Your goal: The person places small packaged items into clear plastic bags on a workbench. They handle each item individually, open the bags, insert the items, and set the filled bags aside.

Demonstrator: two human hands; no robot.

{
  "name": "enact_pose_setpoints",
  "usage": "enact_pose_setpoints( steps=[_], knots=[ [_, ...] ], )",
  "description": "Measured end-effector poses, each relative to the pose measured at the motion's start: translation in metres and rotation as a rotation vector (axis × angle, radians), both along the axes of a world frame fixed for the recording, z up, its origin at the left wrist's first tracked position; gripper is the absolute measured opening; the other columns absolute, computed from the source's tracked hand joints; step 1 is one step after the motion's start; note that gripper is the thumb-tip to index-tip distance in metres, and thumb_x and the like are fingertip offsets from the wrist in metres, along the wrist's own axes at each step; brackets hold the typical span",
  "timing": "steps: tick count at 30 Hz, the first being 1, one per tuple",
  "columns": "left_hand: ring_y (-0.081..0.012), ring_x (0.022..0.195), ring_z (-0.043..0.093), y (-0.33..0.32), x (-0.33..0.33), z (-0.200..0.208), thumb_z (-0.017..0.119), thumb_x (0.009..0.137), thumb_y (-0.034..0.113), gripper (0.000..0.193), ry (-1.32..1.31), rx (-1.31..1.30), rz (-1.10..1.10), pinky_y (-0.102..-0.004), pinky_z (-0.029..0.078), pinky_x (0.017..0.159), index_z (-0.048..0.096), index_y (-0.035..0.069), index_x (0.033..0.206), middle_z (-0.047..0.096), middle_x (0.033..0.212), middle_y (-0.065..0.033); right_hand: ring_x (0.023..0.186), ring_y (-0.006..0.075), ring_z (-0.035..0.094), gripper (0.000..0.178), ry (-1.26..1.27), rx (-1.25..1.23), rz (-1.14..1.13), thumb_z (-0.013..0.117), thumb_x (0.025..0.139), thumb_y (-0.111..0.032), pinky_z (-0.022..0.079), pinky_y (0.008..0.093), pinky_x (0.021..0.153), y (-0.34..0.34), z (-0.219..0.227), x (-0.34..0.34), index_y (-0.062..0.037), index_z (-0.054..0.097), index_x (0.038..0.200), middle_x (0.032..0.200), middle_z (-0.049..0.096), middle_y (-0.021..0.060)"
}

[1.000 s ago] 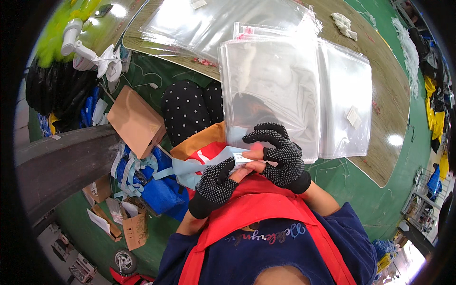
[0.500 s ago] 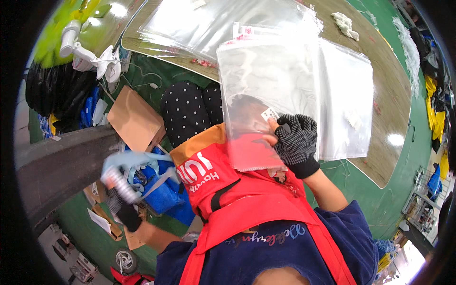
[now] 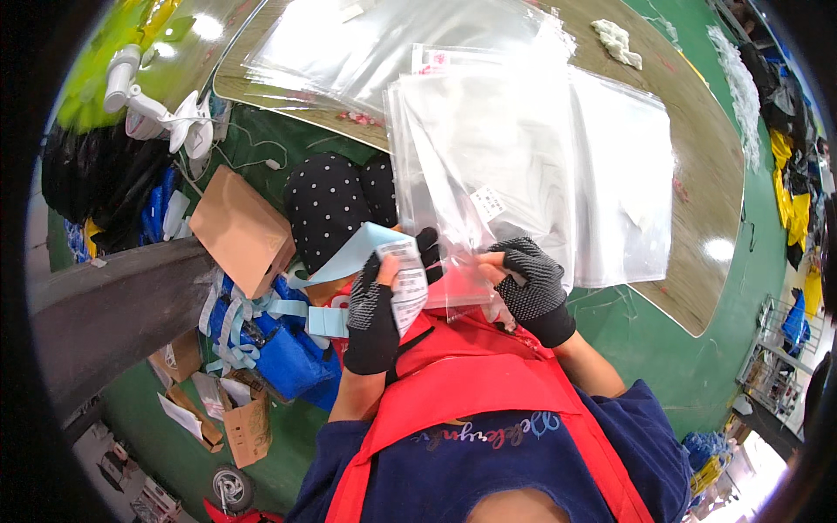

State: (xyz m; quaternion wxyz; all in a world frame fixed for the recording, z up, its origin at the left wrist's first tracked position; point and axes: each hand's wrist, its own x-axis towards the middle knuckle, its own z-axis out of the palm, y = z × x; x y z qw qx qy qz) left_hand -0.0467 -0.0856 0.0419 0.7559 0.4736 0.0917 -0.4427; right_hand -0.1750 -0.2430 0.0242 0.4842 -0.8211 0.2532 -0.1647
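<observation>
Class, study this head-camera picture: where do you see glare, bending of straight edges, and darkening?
Head view: overhead lights glare off the clear plastic bags and the wooden table; the table edge bows from fisheye distortion; the corners go black; the left hand and right hand look sharp.

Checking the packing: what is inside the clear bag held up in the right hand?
The clear bag looks empty; only a small white label shows on it. Its lower edge is covered by the right hand.

Wooden counter (image 3: pixel 697 200) carrying a stack of clear plastic bags (image 3: pixel 366 52) and a white rag (image 3: pixel 615 38). Below its edge: a brown cardboard box (image 3: pixel 240 228), a black white-dotted cushion (image 3: pixel 331 205), a blue bag (image 3: pixel 261 344).
</observation>
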Motion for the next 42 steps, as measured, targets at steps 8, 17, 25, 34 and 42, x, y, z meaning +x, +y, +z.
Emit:
enact_pose_setpoints(
  steps=[8, 17, 25, 34, 42],
  knots=[
    [-0.0127, 0.068, 0.061, 0.011, 0.0, -0.005, 0.052, 0.092, 0.032, 0.033, -0.334, 0.152, 0.202, -0.0223, 0.049, 0.056, 0.057, 0.002, 0.103, 0.063, 0.087, -0.0066, 0.07, 0.0089, 0.055, 0.018, 0.059, 0.553, -0.18, 0.056, 0.089, -0.013, 0.046, 0.0226, 0.067, -0.012, 0.009, -0.008, 0.0023, 0.064, 0.09, 0.08, 0.063, 0.0034],
    [-0.0096, 0.075, 0.053, -0.018, -0.002, -0.015, 0.054, 0.091, 0.02, 0.024, -0.374, 0.216, -0.269, -0.0246, 0.044, 0.067, 0.06, -0.004, 0.096, 0.061, 0.084, -0.0066, 0.067, 0.0116, 0.054, 0.021, -0.134, 0.429, -0.818, 0.05, 0.094, -0.02, 0.045, 0.0255, 0.06, -0.05, 0.004, -0.057, -0.0013, 0.051, 0.104, 0.078, 0.057, 0.0046],
    [-0.0068, 0.063, 0.051, -0.013, -0.011, -0.007, 0.058, 0.089, 0.026, 0.03, -0.617, 0.314, -0.393, -0.0249, 0.042, 0.058, 0.06, -0.003, 0.08, 0.059, 0.065, -0.0046, 0.098, 0.0289, 0.053, 0.032, 0.05, -0.788, -0.255, 0.059, 0.084, -0.02, 0.041, 0.0405, 0.089, -0.015, 0.059, -0.032, -0.0068, 0.056, 0.113, 0.11, 0.056, 0.0114],
    [-0.0272, 0.081, 0.065, 0.017, -0.009, 0.024, 0.059, 0.087, 0.023, 0.029, -0.738, 0.362, -0.682, -0.0325, 0.05, 0.072, 0.061, -0.001, 0.103, 0.066, 0.087, -0.0169, 0.085, 0.0287, 0.059, 0.015, -0.199, -0.085, 0.294, 0.07, 0.074, -0.019, 0.046, 0.0357, 0.078, 0.003, 0.035, 0.022, -0.0096, 0.069, 0.086, 0.091, 0.064, 0.0119],
    [-0.0192, 0.083, 0.065, 0.033, 0.006, 0.008, 0.053, 0.091, 0.018, 0.032, -0.293, 0.206, -0.43, -0.0307, 0.053, 0.071, 0.055, -0.003, 0.114, 0.064, 0.101, -0.0146, 0.069, 0.0204, 0.057, 0.008, -0.099, -0.411, -0.199, 0.066, 0.077, -0.013, 0.044, 0.0327, 0.06, -0.036, 0.015, 0.035, -0.0067, 0.066, 0.081, 0.079, 0.062, 0.0079]
  ],
)
